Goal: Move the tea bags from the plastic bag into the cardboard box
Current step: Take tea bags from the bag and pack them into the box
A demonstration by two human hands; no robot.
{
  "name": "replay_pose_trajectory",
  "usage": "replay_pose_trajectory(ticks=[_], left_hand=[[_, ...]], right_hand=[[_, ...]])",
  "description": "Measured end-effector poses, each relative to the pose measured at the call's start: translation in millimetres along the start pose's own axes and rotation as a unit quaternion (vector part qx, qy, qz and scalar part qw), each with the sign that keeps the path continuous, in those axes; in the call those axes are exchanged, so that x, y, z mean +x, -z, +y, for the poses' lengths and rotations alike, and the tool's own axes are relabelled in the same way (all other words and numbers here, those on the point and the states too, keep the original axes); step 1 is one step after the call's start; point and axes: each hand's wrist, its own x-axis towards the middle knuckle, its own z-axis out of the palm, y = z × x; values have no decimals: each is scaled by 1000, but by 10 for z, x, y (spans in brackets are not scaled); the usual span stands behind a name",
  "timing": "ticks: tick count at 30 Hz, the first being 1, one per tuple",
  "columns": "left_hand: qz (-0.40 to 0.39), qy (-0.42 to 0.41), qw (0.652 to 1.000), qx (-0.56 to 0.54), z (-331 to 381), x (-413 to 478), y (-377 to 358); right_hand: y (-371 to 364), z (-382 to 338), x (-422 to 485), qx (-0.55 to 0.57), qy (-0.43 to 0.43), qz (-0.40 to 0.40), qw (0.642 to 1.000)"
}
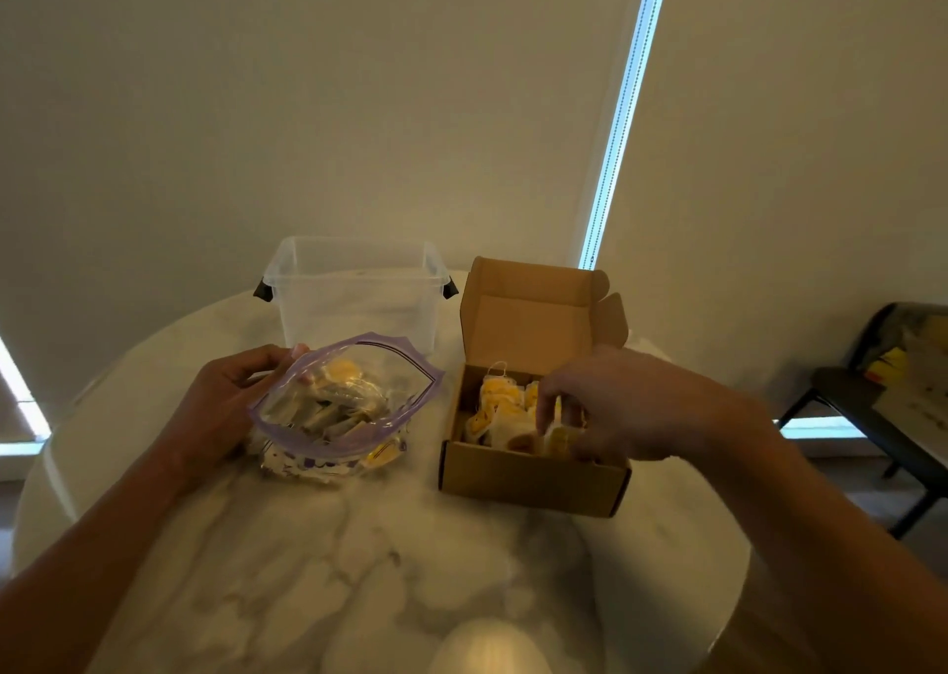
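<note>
Gripping the plastic bag by its rim, our left hand holds it open. Our right hand curls among tea bags inside the cardboard box; we cannot tell its grip. Marble table beneath both, clear tub beyond.

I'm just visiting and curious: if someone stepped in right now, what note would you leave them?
Left hand pinches the bag by its rim, holding it open.
Right hand reaches down into the box; I cannot tell whether it holds anything.
Done: several tea bags lie in the box.
Left: more tea bags are in the bag, to go into the box.
</note>
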Motion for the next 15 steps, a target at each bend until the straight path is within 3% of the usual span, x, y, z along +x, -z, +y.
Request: replay_pose_trajectory(ticks=[3, 7, 10, 15], left_hand=[[-8, -15, 1000, 17, -18, 7, 2], [-3, -16, 1000, 2, -31, 24, -16], [-1, -7, 1000, -5, -29, 24, -15], [6, -3, 1000, -7, -82, 38, -20]], right_hand=[[-103, 24, 71, -79, -4, -16, 997], [68, 162, 9, -13, -44, -50, 998], [149, 194, 11, 50, -38, -10, 998], [41, 118, 129, 17, -26, 45, 998]])
